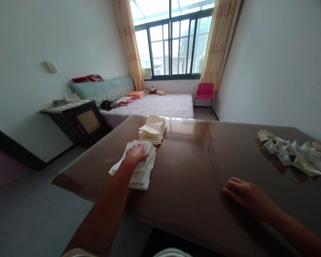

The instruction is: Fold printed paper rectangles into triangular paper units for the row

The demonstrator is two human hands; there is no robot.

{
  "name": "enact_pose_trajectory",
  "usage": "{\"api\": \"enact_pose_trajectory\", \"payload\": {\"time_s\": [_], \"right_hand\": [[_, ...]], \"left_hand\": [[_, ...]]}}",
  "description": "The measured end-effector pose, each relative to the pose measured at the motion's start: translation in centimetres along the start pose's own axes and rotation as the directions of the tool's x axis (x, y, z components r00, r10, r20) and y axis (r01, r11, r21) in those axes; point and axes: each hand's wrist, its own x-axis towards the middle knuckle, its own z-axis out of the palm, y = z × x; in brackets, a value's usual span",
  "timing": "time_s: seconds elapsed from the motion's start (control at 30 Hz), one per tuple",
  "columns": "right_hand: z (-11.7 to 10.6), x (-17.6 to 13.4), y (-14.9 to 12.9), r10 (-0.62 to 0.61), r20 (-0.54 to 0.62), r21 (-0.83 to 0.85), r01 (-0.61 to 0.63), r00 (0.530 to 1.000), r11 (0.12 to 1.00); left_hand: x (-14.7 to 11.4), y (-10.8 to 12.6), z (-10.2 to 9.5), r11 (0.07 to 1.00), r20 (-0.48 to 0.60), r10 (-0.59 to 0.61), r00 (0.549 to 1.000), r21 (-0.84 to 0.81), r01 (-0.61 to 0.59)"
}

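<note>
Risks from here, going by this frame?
1. Left hand is on the white paper stack, whose edges are uneven: lifting one sheet might drag others along.
2. Cream paper stack sits just beyond it, so a forward push might knock it askew.
3. Folded pieces lie loosely bunched; a sweep of the right hand might scatter them.

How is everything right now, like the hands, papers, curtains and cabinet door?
Left hand: on the white papers
Right hand: loosely curled, nothing visible in it
White papers: stacked unevenly
Cream papers: stacked
Folded papers: grouped together
Curtains: drawn apart
Cabinet door: looks shut
</note>
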Motion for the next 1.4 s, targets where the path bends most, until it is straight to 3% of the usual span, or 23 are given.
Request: {"api": "enact_pose_trajectory", "payload": {"time_s": [0.2, 0.37, 0.5, 0.6, 0.63, 0.7, 0.73, 0.77, 0.83, 0.93, 1.13, 1.2, 1.3, 1.4], "right_hand": [[0.1, -0.1, 0.4, 0.005, 0.001, 0.103, -0.005, 1.000, 0.995], [0.4, -0.1, 1.2, -0.009, -0.014, 0.178, 0.011, 1.000, 0.984], [-0.6, 1.0, 1.2, -0.003, -0.094, 0.209, 0.023, 0.996, 0.978], [-2.1, 3.4, 1.2, 0.038, -0.230, 0.288, 0.030, 0.972, 0.957], [-2.7, 4.6, 1.5, 0.083, -0.289, 0.318, 0.014, 0.954, 0.948], [-3.5, 7.2, 2.4, 0.166, -0.386, 0.376, -0.010, 0.908, 0.927], [-3.7, 8.6, 3.1, 0.197, -0.404, 0.397, -0.023, 0.894, 0.918], [-3.7, 9.9, 3.8, 0.224, -0.418, 0.421, -0.031, 0.880, 0.906], [-3.3, 12.2, 5.4, 0.280, -0.413, 0.489, -0.048, 0.867, 0.871], [-1.7, 13.9, 7.3, 0.311, -0.381, 0.522, -0.075, 0.870, 0.850], [0.1, 12.6, 8.1, 0.323, -0.399, 0.571, -0.042, 0.858, 0.820], [-0.4, 11.8, 7.9, 0.234, -0.354, 0.590, 0.021, 0.906, 0.807], [-1.6, 11.0, 7.4, -0.014, -0.189, 0.583, 0.124, 0.982, 0.803], [-2.0, 10.8, 6.6, -0.131, -0.099, 0.492, 0.163, 0.986, 0.855]], "left_hand": [[0.7, -1.5, -0.1, 0.996, 0.016, 0.075, 0.997, -0.041, -0.075], [0.3, -2.4, -0.8, 0.995, -0.041, 0.092, 0.995, -0.029, -0.094], [-2.1, 0.0, -2.7, 0.988, -0.179, 0.156, 0.971, 0.010, -0.157], [-4.1, 5.2, -3.1, 0.928, -0.260, 0.365, 0.894, 0.026, -0.371], [-4.5, 7.4, -2.7, 0.879, -0.265, 0.466, 0.844, 0.032, -0.476], [-4.5, 11.6, -1.0, 0.711, -0.271, 0.688, 0.674, 0.061, -0.701], [-4.2, 13.5, 0.1, 0.660, -0.261, 0.732, 0.629, 0.047, -0.750], [-3.7, 15.0, 1.2, 0.645, -0.261, 0.742, 0.618, 0.023, -0.764], [-2.4, 17.0, 3.4, 0.628, -0.243, 0.755, 0.609, 0.000, -0.778], [-0.5, 17.6, 5.7, 0.624, -0.238, 0.753, 0.614, -0.039, -0.781], [0.5, 16.4, 7.0, 0.591, -0.267, 0.763, 0.589, -0.080, -0.803], [0.5, 16.4, 7.1, 0.587, -0.281, 0.763, 0.582, -0.079, -0.806], [0.5, 16.4, 7.2, 0.587, -0.316, 0.748, 0.584, -0.096, -0.804], [0.3, 16.3, 7.0, 0.591, -0.329, 0.723, 0.608, -0.161, -0.790]]}}
